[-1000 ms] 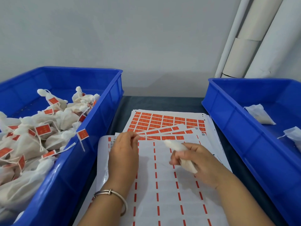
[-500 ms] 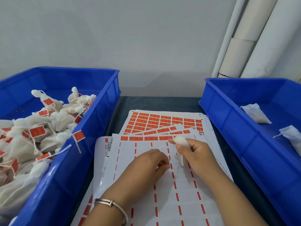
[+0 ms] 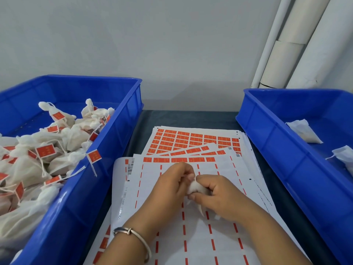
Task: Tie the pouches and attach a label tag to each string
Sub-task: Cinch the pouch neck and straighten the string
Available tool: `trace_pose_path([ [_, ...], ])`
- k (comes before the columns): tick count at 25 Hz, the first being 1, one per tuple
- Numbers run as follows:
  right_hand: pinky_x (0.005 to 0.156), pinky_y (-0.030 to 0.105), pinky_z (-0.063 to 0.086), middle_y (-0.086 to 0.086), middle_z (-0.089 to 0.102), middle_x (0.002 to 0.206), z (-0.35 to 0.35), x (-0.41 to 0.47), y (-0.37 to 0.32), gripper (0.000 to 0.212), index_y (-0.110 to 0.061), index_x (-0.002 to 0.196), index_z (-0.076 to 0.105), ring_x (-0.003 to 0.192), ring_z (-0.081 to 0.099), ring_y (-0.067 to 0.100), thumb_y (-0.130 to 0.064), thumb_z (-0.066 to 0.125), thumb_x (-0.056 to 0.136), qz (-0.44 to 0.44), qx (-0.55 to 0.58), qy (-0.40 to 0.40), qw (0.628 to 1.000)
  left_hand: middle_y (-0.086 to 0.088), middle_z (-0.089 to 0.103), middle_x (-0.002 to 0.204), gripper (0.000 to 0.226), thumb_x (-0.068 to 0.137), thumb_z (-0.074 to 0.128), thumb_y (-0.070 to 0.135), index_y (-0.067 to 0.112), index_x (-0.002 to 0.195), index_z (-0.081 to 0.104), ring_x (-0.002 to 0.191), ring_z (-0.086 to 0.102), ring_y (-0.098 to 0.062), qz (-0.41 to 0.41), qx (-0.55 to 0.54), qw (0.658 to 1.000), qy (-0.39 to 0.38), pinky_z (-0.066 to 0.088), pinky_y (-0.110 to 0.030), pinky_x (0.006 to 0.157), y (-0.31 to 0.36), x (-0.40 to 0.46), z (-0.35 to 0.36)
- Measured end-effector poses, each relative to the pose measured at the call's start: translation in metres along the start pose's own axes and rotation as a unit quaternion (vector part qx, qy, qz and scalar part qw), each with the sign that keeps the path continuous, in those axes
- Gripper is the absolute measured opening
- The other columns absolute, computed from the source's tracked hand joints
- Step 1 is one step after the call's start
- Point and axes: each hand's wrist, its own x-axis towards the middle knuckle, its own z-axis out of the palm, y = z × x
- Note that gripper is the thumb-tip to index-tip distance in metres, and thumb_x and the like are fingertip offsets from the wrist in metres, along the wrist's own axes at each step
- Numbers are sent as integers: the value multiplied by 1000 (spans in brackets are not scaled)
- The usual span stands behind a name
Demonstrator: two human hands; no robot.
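A dark work surface (image 3: 191,119) runs up to a plain pale wall (image 3: 152,44), with white pipes (image 3: 298,43) standing in the right corner. Two blue plastic bins flank the worker: the left bin (image 3: 107,150) is heaped with tied white pouches (image 3: 63,134) carrying orange label tags (image 3: 45,151), one tag (image 3: 94,155) hanging over its rim; the right bin (image 3: 282,150) holds two untagged pouches (image 3: 303,131). Between the bins lie fanned label sheets (image 3: 191,140), the far ones still full of orange stickers, the nearest sheet (image 3: 172,236) largely peeled down to its backing. Above that sheet, at centre, the right hand (image 3: 223,197) curls its fingers around a small white pouch (image 3: 196,188), its neck pointing toward the left hand (image 3: 172,184), which meets it and pinches at the pouch's top with fingertips; whether string or sticker sits in that pinch cannot be told. A thin white strand (image 3: 200,210) trails below the pouch. A metal bangle (image 3: 131,238) circles the left wrist.
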Motion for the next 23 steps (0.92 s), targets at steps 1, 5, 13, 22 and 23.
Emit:
trace_pose_path([
  [1,66,9,48,-18,64,88,0,0,-1,4,-36,85,63,84,60,3,-33,66,86,3,3,0,1000,17,56,86,19,96,46,25,36,81,47,81,55,0,-12,-7,1000,4,42,-3,64,-1,-1,1],
  [5,67,8,49,-23,59,91,4,-1,-5,19,-41,84,56,86,60,4,-28,69,84,-2,8,13,1000,14,59,81,16,97,45,25,32,83,50,77,56,2,-48,-56,996,54,43,-5,60,1,-2,7],
  [13,64,7,47,-21,53,84,17,1,-8,22,-42,84,45,84,55,-3,-25,57,92,-79,-4,149,986,22,63,77,14,94,47,25,28,83,55,76,60,2,-70,-160,978,116,45,-6,60,8,-1,17],
  [22,71,-2,41,-17,59,95,18,1,-9,18,-34,96,57,86,56,-4,-21,65,87,-97,-21,240,966,9,65,70,22,94,51,24,24,77,66,62,58,1,-170,-229,952,115,46,-8,53,5,0,17],
  [23,69,-3,41,-19,59,92,18,2,-9,17,-35,92,57,84,57,-5,-21,64,87,-81,-10,236,968,9,65,70,22,94,51,25,24,77,66,63,58,1,-175,-225,951,120,45,-7,52,6,0,17],
])
